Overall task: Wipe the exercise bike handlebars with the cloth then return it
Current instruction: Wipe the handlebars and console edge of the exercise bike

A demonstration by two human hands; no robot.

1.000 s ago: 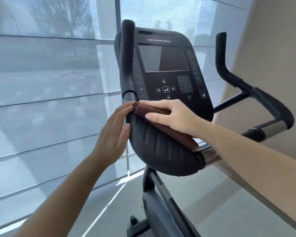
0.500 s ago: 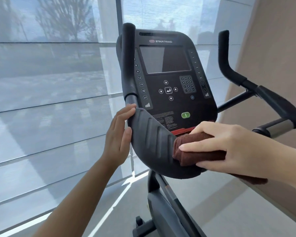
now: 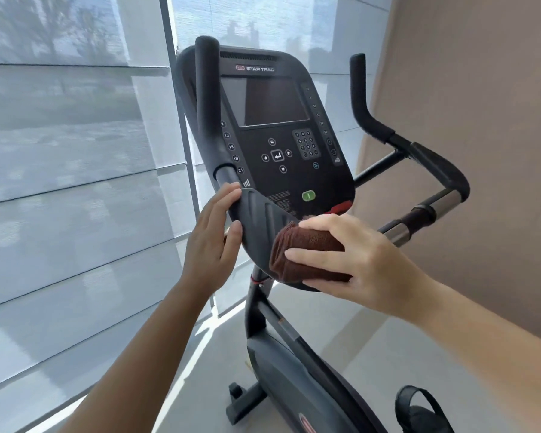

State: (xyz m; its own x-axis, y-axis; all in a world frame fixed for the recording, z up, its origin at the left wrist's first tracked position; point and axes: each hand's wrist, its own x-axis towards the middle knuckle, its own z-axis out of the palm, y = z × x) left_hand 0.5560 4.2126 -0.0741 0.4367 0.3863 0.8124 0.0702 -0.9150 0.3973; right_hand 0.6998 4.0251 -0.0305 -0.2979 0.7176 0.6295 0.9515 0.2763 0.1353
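Note:
A folded brown cloth (image 3: 306, 254) lies against the lower curve of the black ribbed left handlebar (image 3: 260, 220) of the exercise bike. My right hand (image 3: 353, 260) grips the cloth, thumb on top and fingers wrapped round its front. My left hand (image 3: 213, 242) rests flat with straight fingers on the outer side of the same handlebar pad, just below the upright grip (image 3: 208, 104). The right handlebar (image 3: 434, 167) bends away at the right, untouched.
The black console (image 3: 275, 126) with its dark screen and keypad stands between the bars. A window with grey blinds (image 3: 75, 182) fills the left, a beige wall (image 3: 481, 120) the right. Below are the bike's frame (image 3: 281, 370) and a pedal strap (image 3: 419, 407).
My right hand slid the cloth down from the top of the left handlebar pad to its lower curve, then back up a little. My left hand stayed on the pad's outer side.

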